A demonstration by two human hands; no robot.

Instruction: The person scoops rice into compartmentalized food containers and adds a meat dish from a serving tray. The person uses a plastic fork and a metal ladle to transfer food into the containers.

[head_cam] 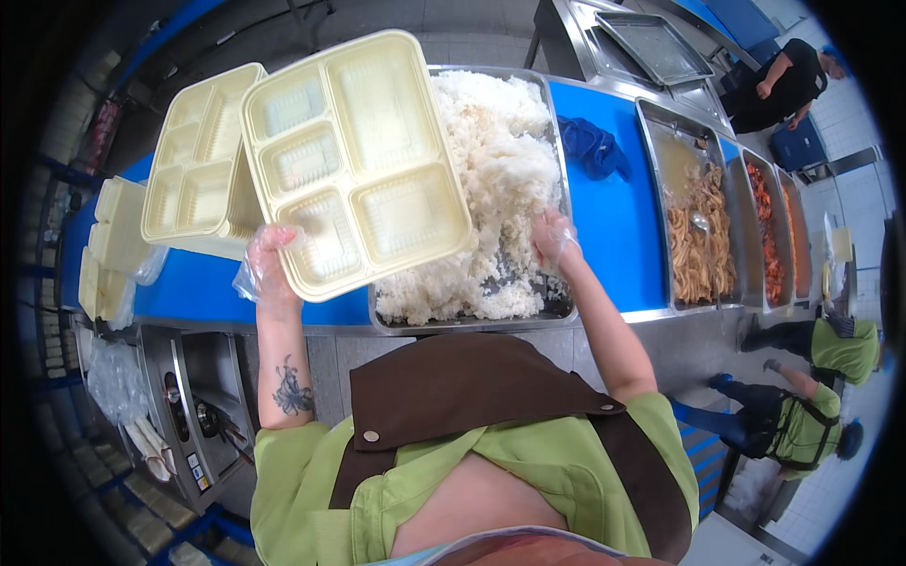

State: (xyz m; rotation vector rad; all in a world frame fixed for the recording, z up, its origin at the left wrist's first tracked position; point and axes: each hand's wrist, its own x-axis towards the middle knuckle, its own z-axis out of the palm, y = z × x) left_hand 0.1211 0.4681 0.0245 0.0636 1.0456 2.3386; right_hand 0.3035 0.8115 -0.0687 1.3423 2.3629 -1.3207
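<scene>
My left hand (272,258), in a clear plastic glove, grips the lower left edge of a cream compartment tray (345,185). No food shows in its compartments. The tray is raised and tilted, and it overlaps a metal pan (559,177) of cooked white rice (488,141). My right hand (554,237), gloved too, is at the pan's right side against the rice. Its fingertips are partly hidden, and whether it holds rice I cannot tell. A stack of like trays (195,159) stands left of the held one.
Wrapped cream containers (120,226) lie at the far left on the blue tabletop (609,233). Right of the rice are a crumpled blue cloth (591,145), a pan of brownish food with a ladle (697,247) and pans of reddish food (764,233). Several people stand farther right.
</scene>
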